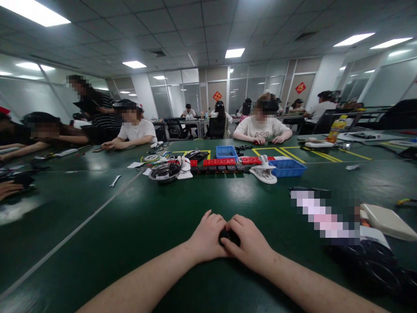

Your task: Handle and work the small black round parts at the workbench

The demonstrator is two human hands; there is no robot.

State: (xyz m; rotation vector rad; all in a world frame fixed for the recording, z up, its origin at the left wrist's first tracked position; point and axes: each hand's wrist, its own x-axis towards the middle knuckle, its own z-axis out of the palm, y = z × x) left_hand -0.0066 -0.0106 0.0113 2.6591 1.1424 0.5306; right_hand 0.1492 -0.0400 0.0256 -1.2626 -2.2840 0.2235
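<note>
In front of me, low over the green tabletop point(156, 217), my two hands meet around a small black object point(230, 236). Its kind is hard to make out, as my fingers cover most of it. My left hand point(207, 237) closes on it from the left, with one fingertip raised. From the right, my right hand point(250, 240) grips it with thumb and curled fingers. Both wrists are close to the table surface.
Ahead stand a blue bin point(288, 168), a white clamp base point(264, 169), red power strips point(219, 161) and coiled cables point(164, 170). A wrench point(114, 181) lies left. To the right are a beige box point(389, 221) and black coils point(374, 261). Co-workers sit across the table.
</note>
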